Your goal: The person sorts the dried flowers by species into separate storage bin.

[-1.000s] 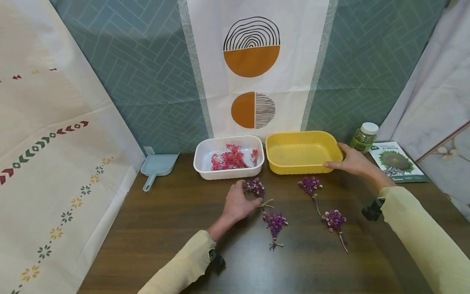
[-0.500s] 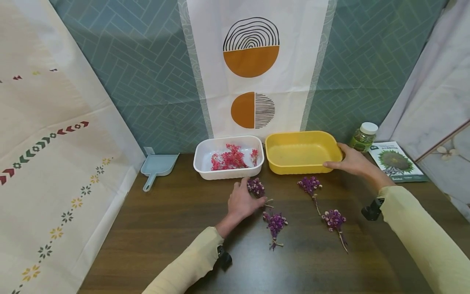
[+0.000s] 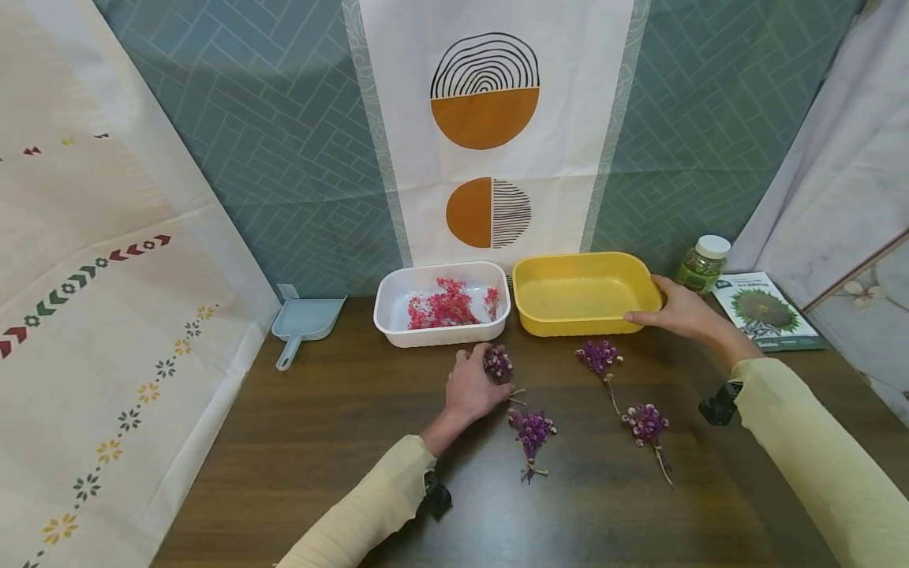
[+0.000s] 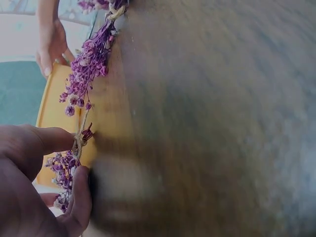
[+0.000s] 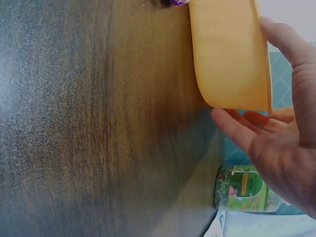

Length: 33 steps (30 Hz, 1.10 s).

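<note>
My left hand [image 3: 470, 388] pinches a small bunch of purple dried flowers [image 3: 499, 365] in front of the white tray. Seen from the left wrist, the thumb lies at the twine [image 4: 79, 143] round its stems, with the curled fingers on the other side. My right hand [image 3: 678, 312] holds the right end of the yellow tray [image 3: 585, 296]; from the right wrist, thumb and fingers span the tray's end wall [image 5: 242, 101]. Three more purple bunches lie on the table: one nearer me [image 3: 533, 432], one below the yellow tray [image 3: 599, 357], another farther right [image 3: 646, 426].
The white tray [image 3: 436, 339] holds red dried flowers [image 3: 447, 304] and stands beside the yellow one. A light blue dustpan [image 3: 307, 317] lies at the left. At the right are a white-lidded jar [image 3: 701, 268] and a flat packet with a green flower picture [image 3: 763, 312].
My left hand has moved slightly right and closed in on the purple bunch, which has shifted a little to the right. The right hand stays on the yellow tray.
</note>
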Tool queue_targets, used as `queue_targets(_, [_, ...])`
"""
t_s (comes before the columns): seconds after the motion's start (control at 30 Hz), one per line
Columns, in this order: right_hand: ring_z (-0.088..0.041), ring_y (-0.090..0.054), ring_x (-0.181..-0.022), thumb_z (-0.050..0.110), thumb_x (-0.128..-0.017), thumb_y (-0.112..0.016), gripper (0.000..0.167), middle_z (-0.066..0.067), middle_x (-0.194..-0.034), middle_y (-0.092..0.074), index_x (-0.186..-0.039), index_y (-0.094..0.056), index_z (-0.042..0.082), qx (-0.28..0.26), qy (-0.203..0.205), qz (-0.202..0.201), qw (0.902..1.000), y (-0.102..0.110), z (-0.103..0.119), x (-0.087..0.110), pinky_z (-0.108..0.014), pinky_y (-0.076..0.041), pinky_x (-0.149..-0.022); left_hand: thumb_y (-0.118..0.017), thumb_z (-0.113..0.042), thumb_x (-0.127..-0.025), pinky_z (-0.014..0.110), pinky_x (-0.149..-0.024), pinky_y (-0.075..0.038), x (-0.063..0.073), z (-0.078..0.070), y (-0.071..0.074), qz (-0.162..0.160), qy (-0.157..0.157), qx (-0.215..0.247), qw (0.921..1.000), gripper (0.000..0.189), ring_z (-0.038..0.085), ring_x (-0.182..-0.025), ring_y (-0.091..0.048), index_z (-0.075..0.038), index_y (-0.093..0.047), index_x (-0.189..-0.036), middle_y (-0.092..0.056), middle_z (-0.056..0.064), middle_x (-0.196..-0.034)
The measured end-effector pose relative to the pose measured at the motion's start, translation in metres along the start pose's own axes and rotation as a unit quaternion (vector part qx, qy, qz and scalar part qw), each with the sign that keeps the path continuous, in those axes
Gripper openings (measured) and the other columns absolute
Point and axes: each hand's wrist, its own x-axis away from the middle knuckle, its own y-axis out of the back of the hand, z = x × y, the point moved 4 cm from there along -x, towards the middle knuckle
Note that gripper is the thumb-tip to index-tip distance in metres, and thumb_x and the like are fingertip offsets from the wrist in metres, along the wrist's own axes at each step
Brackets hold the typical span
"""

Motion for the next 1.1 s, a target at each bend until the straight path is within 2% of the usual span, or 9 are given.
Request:
queue_targets(0.17, [-0.046, -0.048, -0.112, 0.054, -0.089, -0.07, 0.108, -0.035, -0.134, -0.044, -0.153, -0.013, -0.012, -0.003, -0.003, 0.0, 1.0, 0.0, -0.002, 0.0, -0.068, -0.035, -0.101, -0.09, -0.019, -0.07, 0.054, -0.08, -0.051, 0.001, 0.003, 0.001, -0.008, -0.035, 0.028, 0.9989, 0.066, 0.04, -0.095, -0.059, -0.007, -0.06, -0.127, -0.056, 0.021, -0.11])
queue_targets(0.53, [-0.049, -0.046, -0.116, 0.055, -0.088, -0.071, 0.11, -0.036, -0.138, -0.04, -0.153, -0.013, -0.012, -0.01, -0.007, -0.005, 0.9999, -0.001, -0.004, 0.003, -0.069, -0.033, -0.103, -0.086, -0.009, -0.07, 0.048, -0.083, -0.051, 0.002, 0.006, 0.006, 0.015, -0.079, 0.055, 0.9952, 0.062, 0.034, -0.096, -0.057, -0.003, -0.06, -0.126, -0.057, 0.019, -0.109])
queue_targets(0.67, [-0.048, -0.046, -0.116, 0.055, -0.088, -0.071, 0.109, -0.035, -0.138, -0.041, -0.153, -0.014, -0.011, -0.014, -0.006, -0.005, 0.9999, -0.002, -0.003, 0.003, -0.069, -0.032, -0.103, -0.084, -0.006, -0.07, 0.045, -0.083, -0.051, 0.001, 0.006, 0.008, 0.012, -0.1, 0.067, 0.9927, 0.06, 0.032, -0.095, -0.057, -0.002, -0.06, -0.125, -0.057, 0.018, -0.109])
queue_targets(0.8, [-0.045, -0.048, -0.113, 0.054, -0.088, -0.072, 0.107, -0.034, -0.135, -0.043, -0.153, -0.016, -0.01, -0.019, -0.002, -0.005, 0.9998, -0.001, -0.001, 0.003, -0.067, -0.035, -0.102, -0.083, -0.003, -0.071, 0.035, -0.076, -0.054, 0.0, 0.006, 0.012, 0.005, -0.113, 0.092, 0.9893, 0.059, 0.024, -0.084, -0.062, -0.002, -0.06, -0.125, -0.055, 0.018, -0.11])
queue_targets(0.93, [-0.043, -0.049, -0.11, 0.052, -0.089, -0.072, 0.106, -0.032, -0.133, -0.045, -0.153, -0.016, -0.011, -0.016, 0.004, -0.006, 0.9998, -0.001, 0.0, 0.002, -0.066, -0.038, -0.1, -0.082, 0.003, -0.073, 0.023, -0.064, -0.055, 0.001, 0.003, 0.015, 0.016, -0.122, 0.124, 0.9847, 0.061, 0.018, -0.071, -0.066, 0.001, -0.058, -0.129, -0.054, 0.019, -0.113])
queue_targets(1.1, [-0.044, -0.049, -0.11, 0.053, -0.089, -0.072, 0.107, -0.033, -0.133, -0.044, -0.153, -0.015, -0.011, -0.015, 0.003, -0.003, 0.9999, 0.0, -0.002, 0.0, -0.066, -0.038, -0.099, -0.081, 0.007, -0.074, 0.02, -0.061, -0.054, 0.003, -0.006, 0.017, 0.023, -0.141, 0.162, 0.9764, 0.064, 0.019, -0.071, -0.067, 0.003, -0.055, -0.132, -0.054, 0.019, -0.119])
